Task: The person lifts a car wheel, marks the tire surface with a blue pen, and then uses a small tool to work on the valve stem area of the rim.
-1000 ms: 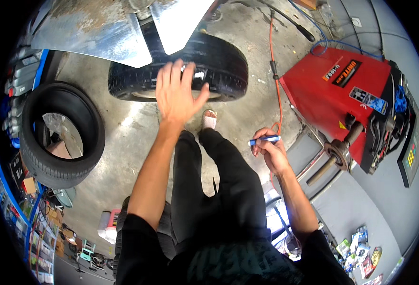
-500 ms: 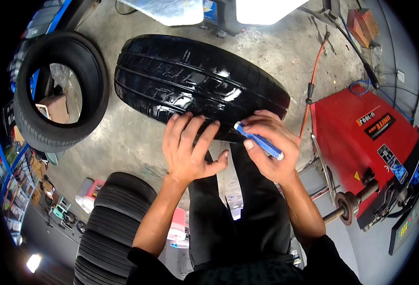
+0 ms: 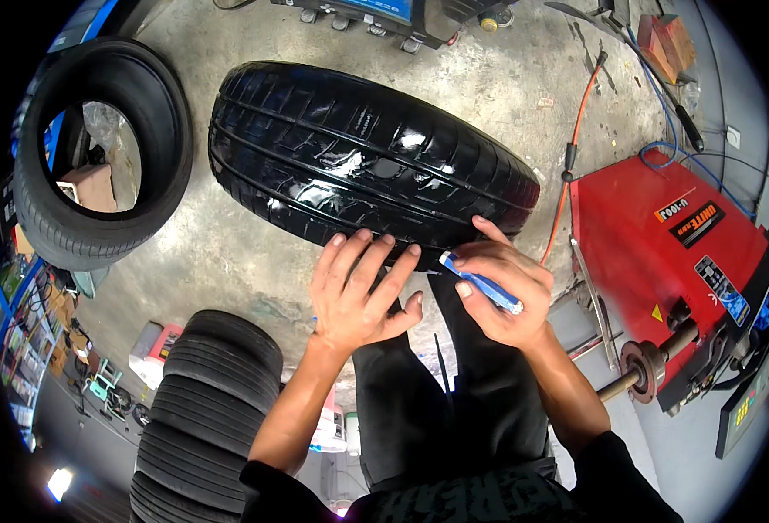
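Head view: left hand [image 3: 358, 292] spread flat, fingertips on glossy black tyre [image 3: 371, 161]; right hand [image 3: 502, 292] gripping blue marker [image 3: 480, 283] at tread edge. No mark visible yet. Beyond, tyre standing on concrete floor [image 3: 227, 261], red wheel balancer [image 3: 663, 253] alongside.

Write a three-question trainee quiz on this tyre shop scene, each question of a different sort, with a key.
1. True or false: the left hand lies flat on the glossy tyre with its fingers spread.
2. What does the right hand hold? A) a spanner B) a blue and white marker C) a rag
3. Fill in: the red machine stands on the person's ____ side.

Key: 1 true. 2 B. 3 right.
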A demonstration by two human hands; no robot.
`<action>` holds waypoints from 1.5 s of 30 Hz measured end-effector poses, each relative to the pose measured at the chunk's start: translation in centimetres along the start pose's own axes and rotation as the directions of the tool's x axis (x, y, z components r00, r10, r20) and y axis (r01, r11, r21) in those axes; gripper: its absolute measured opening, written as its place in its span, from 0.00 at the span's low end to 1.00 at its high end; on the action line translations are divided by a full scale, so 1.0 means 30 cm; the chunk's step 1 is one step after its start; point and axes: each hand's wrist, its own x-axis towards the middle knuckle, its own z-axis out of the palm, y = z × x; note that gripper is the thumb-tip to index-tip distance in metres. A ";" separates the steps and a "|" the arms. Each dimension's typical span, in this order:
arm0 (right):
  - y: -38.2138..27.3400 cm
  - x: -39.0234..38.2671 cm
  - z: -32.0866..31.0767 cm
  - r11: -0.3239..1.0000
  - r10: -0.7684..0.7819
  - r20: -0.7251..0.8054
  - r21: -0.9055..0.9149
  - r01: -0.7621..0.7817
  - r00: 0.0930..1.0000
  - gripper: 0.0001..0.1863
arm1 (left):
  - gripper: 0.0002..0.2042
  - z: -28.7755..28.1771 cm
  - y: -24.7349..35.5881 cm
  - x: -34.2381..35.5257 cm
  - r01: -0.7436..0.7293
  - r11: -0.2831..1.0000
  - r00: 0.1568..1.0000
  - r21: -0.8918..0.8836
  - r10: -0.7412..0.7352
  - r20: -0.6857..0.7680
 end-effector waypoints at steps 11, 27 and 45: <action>-0.026 -0.037 0.063 0.998 0.049 0.015 -0.039 -0.049 0.999 0.10 | 0.21 -0.043 -0.045 -0.059 0.016 0.993 1.000 -0.117 -0.015 0.013; -0.122 0.378 0.152 0.949 -0.144 0.118 -0.265 0.171 0.982 0.13 | 0.56 -0.130 -0.177 0.024 0.603 0.758 0.781 -0.249 -0.624 -0.009; -0.038 0.442 0.264 0.927 -0.199 0.178 -0.284 0.244 0.964 0.10 | 0.54 -0.105 -0.186 0.004 0.564 0.775 0.799 -0.283 -0.600 -0.050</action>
